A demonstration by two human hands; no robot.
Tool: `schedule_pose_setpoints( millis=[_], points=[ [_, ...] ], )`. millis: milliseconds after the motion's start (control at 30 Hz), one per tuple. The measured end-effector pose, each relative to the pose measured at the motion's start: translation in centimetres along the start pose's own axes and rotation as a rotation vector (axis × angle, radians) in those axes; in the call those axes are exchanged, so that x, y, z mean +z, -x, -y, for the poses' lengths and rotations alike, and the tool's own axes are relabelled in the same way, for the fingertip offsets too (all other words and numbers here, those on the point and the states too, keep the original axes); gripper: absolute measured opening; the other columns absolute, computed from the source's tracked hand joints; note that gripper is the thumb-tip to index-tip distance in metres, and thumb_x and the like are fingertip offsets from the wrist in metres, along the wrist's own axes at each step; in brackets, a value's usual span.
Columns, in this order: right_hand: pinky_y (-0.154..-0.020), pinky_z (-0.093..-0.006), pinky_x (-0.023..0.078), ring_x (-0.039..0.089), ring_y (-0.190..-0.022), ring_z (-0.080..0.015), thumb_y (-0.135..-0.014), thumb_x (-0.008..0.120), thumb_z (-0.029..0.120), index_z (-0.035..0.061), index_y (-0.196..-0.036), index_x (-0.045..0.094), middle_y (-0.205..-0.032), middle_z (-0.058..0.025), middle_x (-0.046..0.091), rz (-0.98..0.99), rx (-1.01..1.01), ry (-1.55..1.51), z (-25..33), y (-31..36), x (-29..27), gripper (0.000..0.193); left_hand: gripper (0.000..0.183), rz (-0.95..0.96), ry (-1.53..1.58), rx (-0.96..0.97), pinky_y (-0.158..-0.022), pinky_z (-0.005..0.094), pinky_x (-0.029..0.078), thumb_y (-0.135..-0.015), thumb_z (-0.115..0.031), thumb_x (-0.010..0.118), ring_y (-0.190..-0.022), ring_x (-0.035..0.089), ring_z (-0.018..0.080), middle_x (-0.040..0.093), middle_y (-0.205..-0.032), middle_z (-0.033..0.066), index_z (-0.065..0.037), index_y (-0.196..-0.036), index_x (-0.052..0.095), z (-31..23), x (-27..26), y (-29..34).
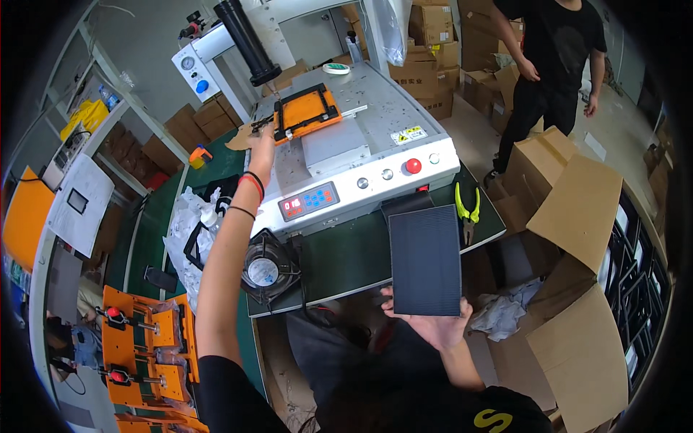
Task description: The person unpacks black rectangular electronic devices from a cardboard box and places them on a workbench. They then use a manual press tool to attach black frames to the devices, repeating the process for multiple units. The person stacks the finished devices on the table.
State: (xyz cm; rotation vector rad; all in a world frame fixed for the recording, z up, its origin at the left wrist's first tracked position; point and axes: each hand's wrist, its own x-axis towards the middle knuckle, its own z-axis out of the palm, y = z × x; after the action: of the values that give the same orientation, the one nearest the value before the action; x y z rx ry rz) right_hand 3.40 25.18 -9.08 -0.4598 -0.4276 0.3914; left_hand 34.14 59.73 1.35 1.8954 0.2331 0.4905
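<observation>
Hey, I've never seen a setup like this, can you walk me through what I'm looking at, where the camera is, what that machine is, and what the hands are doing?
The picture comes from a wide-angle camera on a person's head, looking down, so edges bend and their own arms enter from below.

The left hand reaches out to an orange clamp frame lying on the bed of a grey benchtop machine, which has a red button, a small display and a black column above.

The right hand holds a dark ribbed rectangular panel upright from below.

On the green table lie yellow-handled pliers and a round fan-like part. More orange fixtures sit lower left, open cardboard boxes at right. Another person stands behind.
</observation>
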Motion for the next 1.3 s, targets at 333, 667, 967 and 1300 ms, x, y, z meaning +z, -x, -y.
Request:
schedule_pose_setpoints(
  millis=[333,667,967,1300],
  points=[
    [-0.101,-0.0484,0.037,0.050,-0.117,-0.0369,-0.071,0.051,0.072,-0.0042,-0.141,0.026,-0.136,-0.0331,0.036,-0.021,0.022,0.004,2.3,0.1,-1.5,0.106,0.126,0.048,-0.562,-0.071,-0.109,0.0360,0.026,-0.071,-0.070,0.056,-0.130,0.037,0.0403,0.034,-0.136,0.0369,0.021,-0.135,-0.004,-8.6,5.0,-2.5],
    [-0.101,-0.0492,0.037,0.049,-0.116,-0.0390,-0.069,0.051,0.077,-0.0053,-0.142,0.022,-0.135,-0.0351,0.035,-0.163,-0.026,0.086,4.2,1.6,-3.1,0.114,0.142,0.159,-0.741,-0.191,-0.107,0.0437,0.027,-0.053,-0.064,0.077,-0.129,0.034,0.0364,0.027,-0.139,0.0315,0.013,-0.138,-0.008,-8.9,9.9,-4.9],
    [-0.103,-0.0467,0.035,0.049,-0.118,-0.0354,-0.071,0.052,0.071,-0.0044,-0.141,0.026,-0.135,-0.0306,0.039,-0.049,-0.061,0.096,4.5,1.1,-1.4,0.106,0.122,0.061,-0.609,-0.008,-0.085,0.0363,0.047,-0.057,-0.051,0.078,-0.094,0.059,0.0298,0.054,-0.110,0.0255,0.018,-0.129,0.007,-11.1,6.4,0.1],
    [-0.100,-0.0394,0.036,0.047,-0.121,-0.0262,-0.083,0.062,0.032,-0.0009,-0.137,0.034,-0.134,-0.0194,0.044,-0.086,-0.120,0.957,8.4,-4.5,0.2,0.070,0.090,0.047,-0.244,0.225,-0.103,0.0387,0.031,-0.072,-0.020,0.077,-0.119,0.042,0.0280,0.040,-0.127,0.0229,-0.002,-0.136,0.017,-5.5,0.6,33.4]
  ],
)
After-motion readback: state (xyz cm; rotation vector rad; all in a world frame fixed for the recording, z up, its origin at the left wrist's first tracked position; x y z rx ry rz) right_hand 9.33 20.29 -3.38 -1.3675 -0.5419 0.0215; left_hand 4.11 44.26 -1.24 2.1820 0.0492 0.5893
